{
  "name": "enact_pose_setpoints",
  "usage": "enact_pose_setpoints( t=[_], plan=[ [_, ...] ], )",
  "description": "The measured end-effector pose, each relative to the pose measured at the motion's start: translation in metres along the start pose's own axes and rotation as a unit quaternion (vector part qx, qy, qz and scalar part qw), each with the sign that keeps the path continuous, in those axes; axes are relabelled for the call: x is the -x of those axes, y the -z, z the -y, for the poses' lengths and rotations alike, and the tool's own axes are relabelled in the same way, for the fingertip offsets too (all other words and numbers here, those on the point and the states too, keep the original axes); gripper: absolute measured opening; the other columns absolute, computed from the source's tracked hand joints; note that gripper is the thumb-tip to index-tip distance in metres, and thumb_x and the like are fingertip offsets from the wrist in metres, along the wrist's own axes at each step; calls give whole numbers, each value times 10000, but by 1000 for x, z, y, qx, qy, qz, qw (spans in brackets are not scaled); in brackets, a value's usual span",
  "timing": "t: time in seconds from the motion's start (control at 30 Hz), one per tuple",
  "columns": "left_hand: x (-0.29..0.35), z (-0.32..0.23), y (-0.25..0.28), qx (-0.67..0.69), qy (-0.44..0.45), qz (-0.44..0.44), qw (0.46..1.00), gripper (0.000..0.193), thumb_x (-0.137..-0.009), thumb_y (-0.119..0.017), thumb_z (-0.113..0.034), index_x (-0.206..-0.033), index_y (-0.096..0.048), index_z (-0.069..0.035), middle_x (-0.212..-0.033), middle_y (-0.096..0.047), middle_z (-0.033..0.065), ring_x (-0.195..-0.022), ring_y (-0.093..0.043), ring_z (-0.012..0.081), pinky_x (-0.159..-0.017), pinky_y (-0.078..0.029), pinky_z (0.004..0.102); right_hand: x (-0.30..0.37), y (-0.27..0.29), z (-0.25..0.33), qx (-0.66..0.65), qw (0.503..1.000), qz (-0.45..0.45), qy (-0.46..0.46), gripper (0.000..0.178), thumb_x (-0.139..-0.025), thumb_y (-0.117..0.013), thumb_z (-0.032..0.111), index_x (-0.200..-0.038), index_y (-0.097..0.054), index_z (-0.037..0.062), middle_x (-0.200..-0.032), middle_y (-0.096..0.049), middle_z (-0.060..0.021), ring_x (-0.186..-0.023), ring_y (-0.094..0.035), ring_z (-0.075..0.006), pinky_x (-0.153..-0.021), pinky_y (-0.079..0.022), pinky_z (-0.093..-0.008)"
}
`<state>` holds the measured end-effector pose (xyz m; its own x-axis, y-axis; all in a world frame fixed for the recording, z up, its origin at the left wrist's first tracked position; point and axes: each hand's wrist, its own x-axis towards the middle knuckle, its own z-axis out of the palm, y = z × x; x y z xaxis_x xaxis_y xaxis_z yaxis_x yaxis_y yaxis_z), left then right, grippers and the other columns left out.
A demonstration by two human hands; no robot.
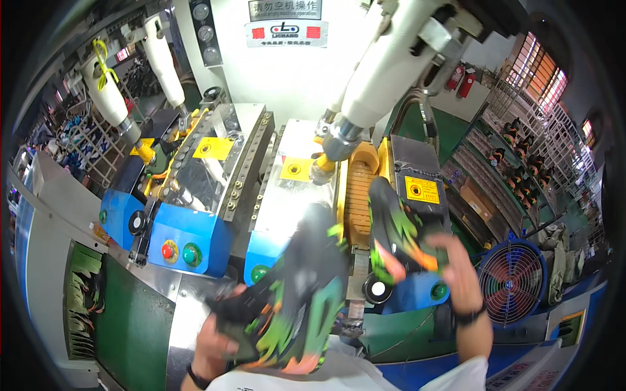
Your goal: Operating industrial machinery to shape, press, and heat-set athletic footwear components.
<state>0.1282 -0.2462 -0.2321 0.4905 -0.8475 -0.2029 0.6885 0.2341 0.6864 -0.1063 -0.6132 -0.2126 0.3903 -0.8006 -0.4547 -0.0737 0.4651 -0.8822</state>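
My left hand (214, 347) is closed round one end of a black sneaker (277, 313) with green and orange patterning, held close in front of me and smeared by motion. Its toe points away toward the machine. On the right, my right hand (456, 270) grips the end of a second sneaker (398, 228) of the same colouring. That one is tilted beside the machine's right-hand bay, which has a ribbed orange-brown pad (360, 215). Above this bay hangs a white press arm (372, 85) with a metal and yellow tip.
Blue control boxes (189, 241) with red and green buttons line the machine's front. Another press arm (107, 98) stands over the left bay. At the right are a blue round fan (512, 283) and a rack with several shoes (518, 163). A green panel (134, 313) lies at lower left.
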Motion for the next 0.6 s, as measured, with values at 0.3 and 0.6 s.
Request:
enact_pose_setpoints(
  t=[0.3,0.6],
  plan=[
    [69,-3,20,-10,-37,-116,992,644,-677,-635,-72,-1292,-457,6,-1220,-559,185,-1103,-569,324,-959,-464,406,-185,-109,4,286,952,-65,90,348,-652,-665,3,-971,-576,-103,-908,-614,-197,-829,-640,-292,-671,-537,-413],
    [110,-1,112,5,106,-271,957,565,-747,-591,-98,-1286,-466,13,-1235,-550,184,-1138,-535,340,-982,-442,426,-181,-113,-62,495,825,-120,243,410,-680,-521,37,-1025,-441,-169,-838,-597,-365,-814,-613,-507,-787,-508,-489]
  ],
)
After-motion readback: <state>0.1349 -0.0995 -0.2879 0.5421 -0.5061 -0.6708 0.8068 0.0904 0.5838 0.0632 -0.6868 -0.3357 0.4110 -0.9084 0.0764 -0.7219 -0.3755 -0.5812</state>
